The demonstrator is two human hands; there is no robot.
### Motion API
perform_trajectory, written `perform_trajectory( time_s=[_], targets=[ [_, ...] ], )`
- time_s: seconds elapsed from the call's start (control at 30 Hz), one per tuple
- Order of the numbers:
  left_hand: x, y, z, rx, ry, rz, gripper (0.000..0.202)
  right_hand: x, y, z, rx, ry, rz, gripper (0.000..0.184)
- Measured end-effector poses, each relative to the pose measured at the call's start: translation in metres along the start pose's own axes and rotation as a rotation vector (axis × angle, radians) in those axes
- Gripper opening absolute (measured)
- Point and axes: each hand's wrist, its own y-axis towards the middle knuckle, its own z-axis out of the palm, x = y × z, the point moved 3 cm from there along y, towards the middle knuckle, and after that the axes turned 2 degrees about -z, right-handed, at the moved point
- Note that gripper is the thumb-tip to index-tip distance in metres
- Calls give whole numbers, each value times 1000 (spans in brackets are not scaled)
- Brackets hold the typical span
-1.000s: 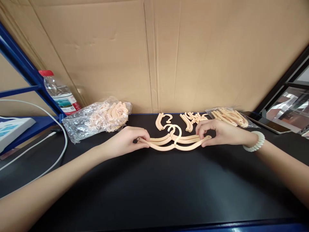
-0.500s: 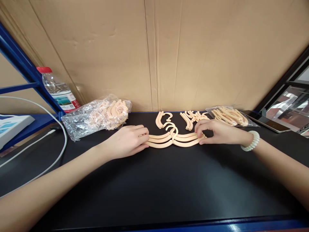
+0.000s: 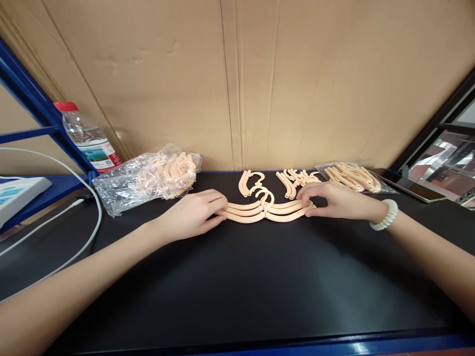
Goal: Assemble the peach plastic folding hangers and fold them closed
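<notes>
Several beige folding clothes hangers [image 3: 245,218] lie stacked close together on the black tabletop, arms spread out and hooks pointing away from me. My left hand [image 3: 196,212] has its fingers closed around their left ends. At the right ends, my right hand [image 3: 326,200] pinches the hangers between thumb and fingers. Behind the stack are folded hanger arms [image 3: 244,184] with a loose hook [image 3: 259,176]. Further right stand more hanger arms [image 3: 286,184] and a small pile of hooks [image 3: 302,177].
At the back left a clear plastic bag [image 3: 126,185] of beige parts lies by a water bottle [image 3: 92,141]. Another bag [image 3: 352,177] of parts and a phone [image 3: 411,187] lie at the right. A white cable [image 3: 97,217] loops at the left. Cardboard [image 3: 297,84] walls the back.
The hangers and both hands have shifted very slightly away from me. The hooks have drawn a little closer together. Both hands keep their hold.
</notes>
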Motion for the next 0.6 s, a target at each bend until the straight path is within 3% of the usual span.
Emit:
perform_trajectory(
  time_s=[0.13,0.6],
  targets=[
    [2,1,4,87,-30,-2,16,-3,0,-1,-1,8,20,20],
    [6,0,7,38,-165,-10,14,-2,-1,-2,11,18,16,25]
  ],
)
